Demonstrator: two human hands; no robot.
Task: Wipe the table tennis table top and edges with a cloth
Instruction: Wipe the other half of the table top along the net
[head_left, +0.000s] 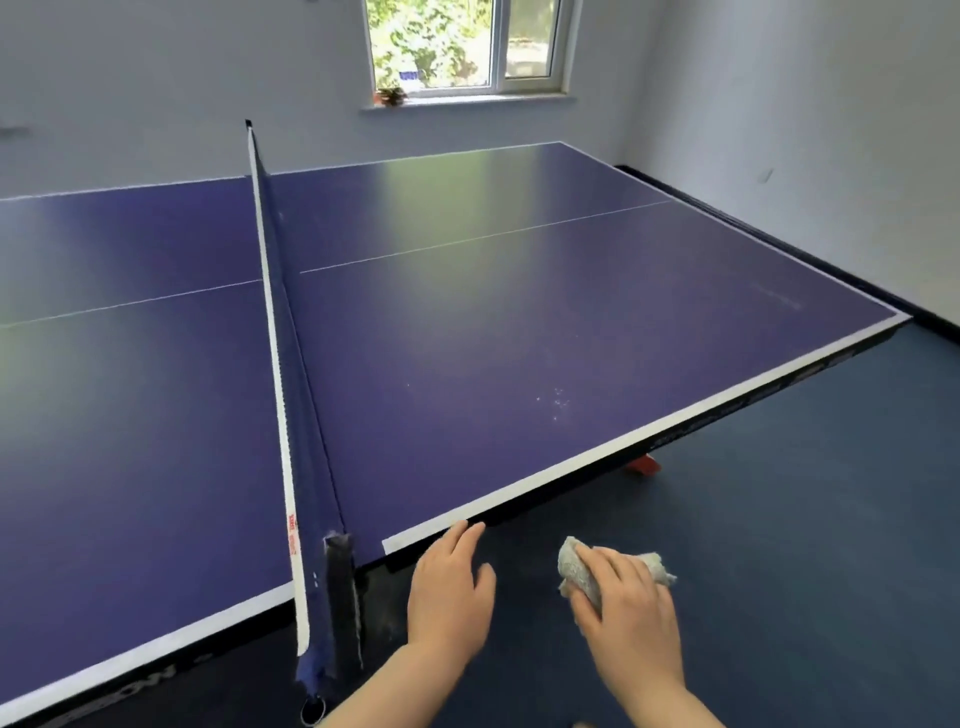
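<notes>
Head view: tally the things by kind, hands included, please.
Hands: 2, left hand, right hand
Cloth: 1
Table: 1
Net: 1
Window: 1
Total: 6

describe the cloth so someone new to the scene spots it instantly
Start at the blue table tennis table and follow its white near edge toward the net post. Just off that edge, the right hand grips a crumpled grey cloth, the only fabric besides the net.

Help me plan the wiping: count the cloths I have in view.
1. The cloth is bunched under the right hand, off the near edge of the table, above the floor. The left hand holds none.
</notes>
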